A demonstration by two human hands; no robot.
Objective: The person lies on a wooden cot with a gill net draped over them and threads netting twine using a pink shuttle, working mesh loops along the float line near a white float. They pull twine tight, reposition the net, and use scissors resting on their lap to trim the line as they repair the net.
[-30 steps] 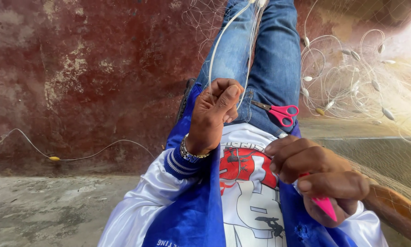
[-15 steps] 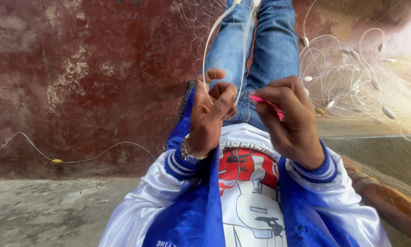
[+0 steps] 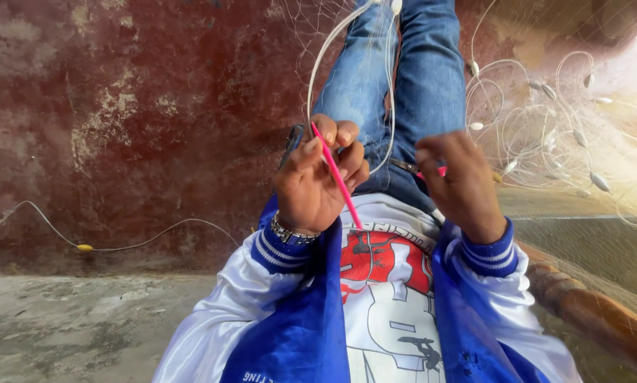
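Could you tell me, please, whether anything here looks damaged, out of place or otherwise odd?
Nothing looks wrong with the work itself: the left hand holds a pink needle against the white cord, and the right hand reaches over scissors on the lap. Only the red wall looks damaged, its paint flaked in patches.

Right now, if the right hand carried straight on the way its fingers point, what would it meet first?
The right hand points toward the pink-handled scissors on the lap, just past its fingertips. Those come first, probably; depth is hard to judge, and the jeans lie under them.

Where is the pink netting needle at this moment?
In the head view, the pink netting needle is left of centre, held in the left hand, above the white shirt.
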